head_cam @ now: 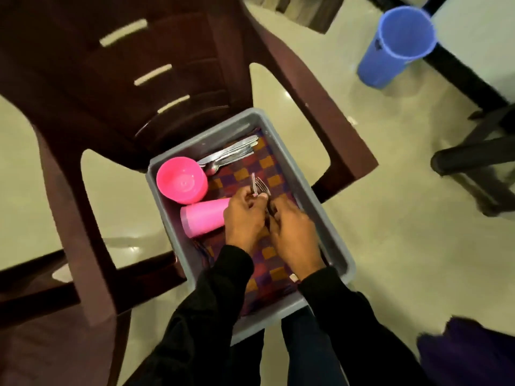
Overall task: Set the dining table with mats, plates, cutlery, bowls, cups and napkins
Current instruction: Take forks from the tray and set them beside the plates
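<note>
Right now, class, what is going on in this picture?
A person bends over a grey tub that sits on a brown chair. Both hands are inside it: the left hand grips forks, and the right hand closes on the same bundle. A pink bowl, a pink cup lying on its side, more cutlery and a checked cloth are in the tub too. A blue cup shows at top right, blurred.
</note>
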